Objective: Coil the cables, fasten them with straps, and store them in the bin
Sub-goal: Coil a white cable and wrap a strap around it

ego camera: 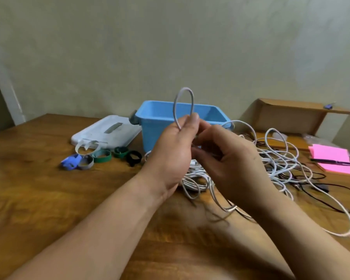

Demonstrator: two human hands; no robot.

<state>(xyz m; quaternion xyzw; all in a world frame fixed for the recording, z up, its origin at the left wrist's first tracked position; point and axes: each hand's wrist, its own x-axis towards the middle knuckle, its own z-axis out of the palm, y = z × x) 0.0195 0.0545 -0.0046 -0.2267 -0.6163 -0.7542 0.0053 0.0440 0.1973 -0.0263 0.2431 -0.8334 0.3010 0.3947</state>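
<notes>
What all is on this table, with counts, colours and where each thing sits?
Bin: one, blue, centre back.
Lid: one, white, left of bin.
Straps: about six, mixed colours, before the lid.
White cables: count unclear, tangled right of bin.
Black cables: count unclear, thin, among that tangle.
Cardboard box: one, brown, back right.
Sticky notes: one pad, pink, far right.
Pen: one, dark, on the pad.
Table: one, brown wood, under everything.
Cable loop: one, white, raised before the bin.
Left hand: one, pinches the loop.
Right hand: one, seems to pinch the same cable.

Both forearms raised, L hand (170, 154) & R hand (226, 158) meeting mid-air (fingers (194, 119) curled, pinching).
</notes>
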